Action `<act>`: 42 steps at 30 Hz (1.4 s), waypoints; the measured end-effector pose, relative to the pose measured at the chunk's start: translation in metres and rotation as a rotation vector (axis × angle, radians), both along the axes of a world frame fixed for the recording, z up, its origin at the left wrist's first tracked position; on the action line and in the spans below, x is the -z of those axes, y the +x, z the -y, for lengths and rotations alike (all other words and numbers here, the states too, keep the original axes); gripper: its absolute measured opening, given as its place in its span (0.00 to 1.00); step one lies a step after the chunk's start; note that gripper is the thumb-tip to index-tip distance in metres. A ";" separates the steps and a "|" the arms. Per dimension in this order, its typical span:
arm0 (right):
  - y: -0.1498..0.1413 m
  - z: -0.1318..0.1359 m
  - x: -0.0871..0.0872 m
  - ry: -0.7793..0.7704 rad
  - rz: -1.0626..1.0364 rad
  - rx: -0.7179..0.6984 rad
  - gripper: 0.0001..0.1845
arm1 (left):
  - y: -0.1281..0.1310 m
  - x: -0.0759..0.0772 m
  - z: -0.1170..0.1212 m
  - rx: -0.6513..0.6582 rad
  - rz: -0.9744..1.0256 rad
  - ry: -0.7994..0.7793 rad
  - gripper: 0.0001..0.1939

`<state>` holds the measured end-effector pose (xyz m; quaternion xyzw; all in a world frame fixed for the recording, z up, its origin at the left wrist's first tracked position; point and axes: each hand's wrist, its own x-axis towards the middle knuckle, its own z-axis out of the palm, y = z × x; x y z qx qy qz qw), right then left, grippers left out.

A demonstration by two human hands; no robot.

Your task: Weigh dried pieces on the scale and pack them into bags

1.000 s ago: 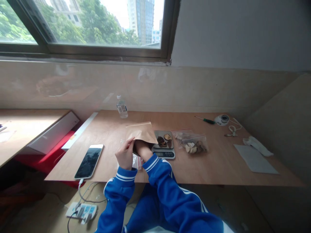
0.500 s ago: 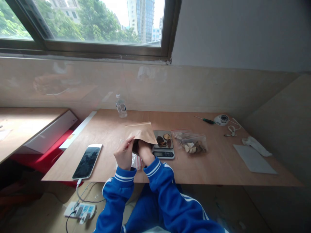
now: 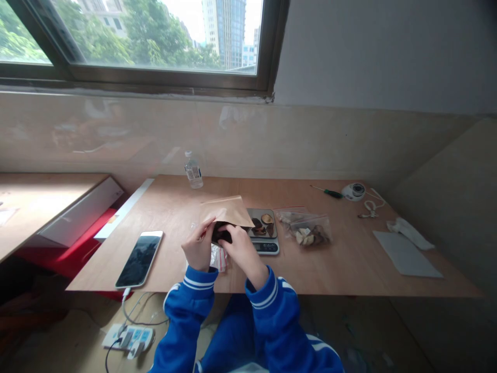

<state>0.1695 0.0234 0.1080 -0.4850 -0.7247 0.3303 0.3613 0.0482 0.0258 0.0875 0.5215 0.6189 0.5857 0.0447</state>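
The phone lies near the table's front left corner. Dried pieces rest on the scale, left of the clear bags.

Sleeves: blue, white cuff stripes. Bag: plain tan-brown. Table: light reddish-brown. Screwdriver handle: green and black. Phone: white frame, dark screen. Scale: white body, grey top, dark display strip. Window frame: dark brown. Stool: red.
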 end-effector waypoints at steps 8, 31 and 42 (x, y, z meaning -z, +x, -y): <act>0.094 -0.009 -0.021 -0.052 -0.266 0.098 0.17 | -0.023 -0.011 -0.011 -0.101 -0.015 0.027 0.09; 0.144 -0.027 0.091 0.184 0.273 0.317 0.14 | -0.023 -0.017 -0.011 -0.093 -0.055 0.031 0.09; 0.121 -0.004 0.058 0.331 0.102 0.482 0.14 | -0.023 -0.015 -0.011 -0.053 -0.039 0.018 0.10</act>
